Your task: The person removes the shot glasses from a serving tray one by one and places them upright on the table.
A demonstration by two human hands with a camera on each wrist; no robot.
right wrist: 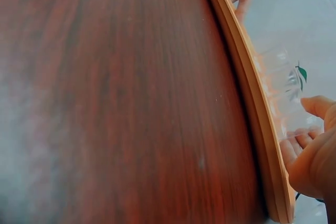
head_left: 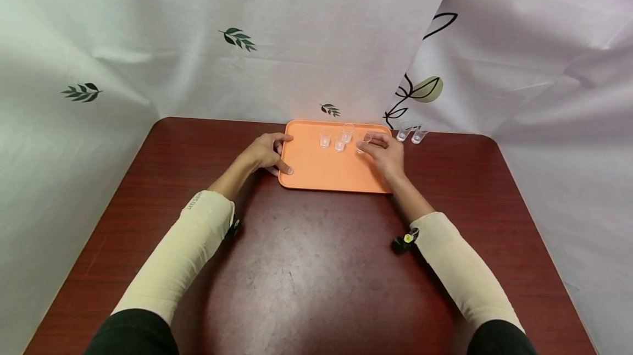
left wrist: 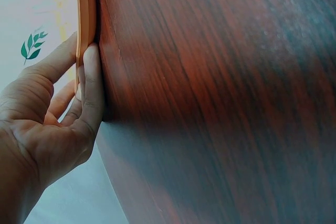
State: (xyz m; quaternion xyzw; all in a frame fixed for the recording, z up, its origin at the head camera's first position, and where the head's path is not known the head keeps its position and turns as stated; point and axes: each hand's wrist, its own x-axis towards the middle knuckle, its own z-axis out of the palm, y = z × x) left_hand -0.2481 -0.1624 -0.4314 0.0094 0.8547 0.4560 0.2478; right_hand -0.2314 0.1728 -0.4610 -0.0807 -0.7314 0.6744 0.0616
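Note:
An orange tray (head_left: pixel 326 171) lies near the back of the table, and my left hand (head_left: pixel 266 153) grips its left edge. In the left wrist view, fingers of the left hand (left wrist: pixel 58 111) lie on both sides of the tray's rim (left wrist: pixel 86 14). Over the tray's right part, my right hand (head_left: pixel 388 156) pinches a small clear plastic cup (head_left: pixel 362 145) between thumb and fingers. Three similar cups stand on the tray: one to the left (head_left: pixel 324 139), one in front (head_left: pixel 339 144) and one behind (head_left: pixel 348 134).
Two more clear cups, one nearer the tray (head_left: pixel 403 134) and one farther right (head_left: pixel 418 136), stand on the table just beyond the tray's right end. A white curtain (head_left: pixel 198 69) with leaf prints hangs along the back of the dark red wooden table (head_left: pixel 296 267).

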